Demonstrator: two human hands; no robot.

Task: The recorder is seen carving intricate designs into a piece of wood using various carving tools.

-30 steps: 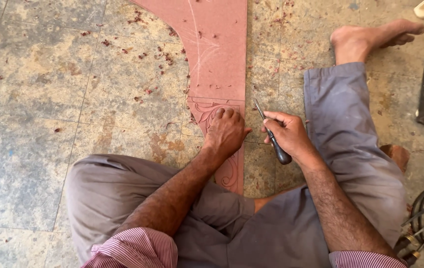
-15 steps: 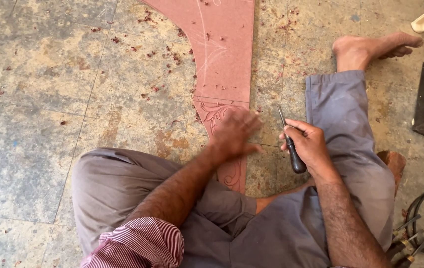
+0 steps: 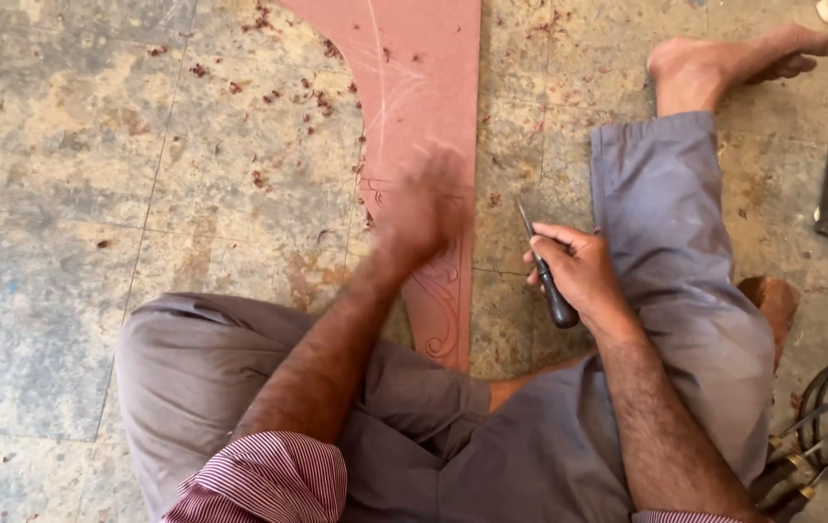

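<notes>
Head view recorded: reddish carved board [image 3: 433, 87] flat on the tiled floor [image 3: 65, 194] between the seated person's legs, left hand [image 3: 423, 208] blurred over its scrollwork, grip indeterminable; right hand [image 3: 574, 271] beside the board, closed around a dark-handled chisel [image 3: 547, 281], blade pointing away.

Reddish carved board [image 3: 428, 87], grey trousers [image 3: 666, 242], maroon-striped sleeve [image 3: 268, 479]

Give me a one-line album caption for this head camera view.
Seated on the floor, left hand blurred over a reddish carved board, right hand gripping a dark-handled chisel.
</notes>
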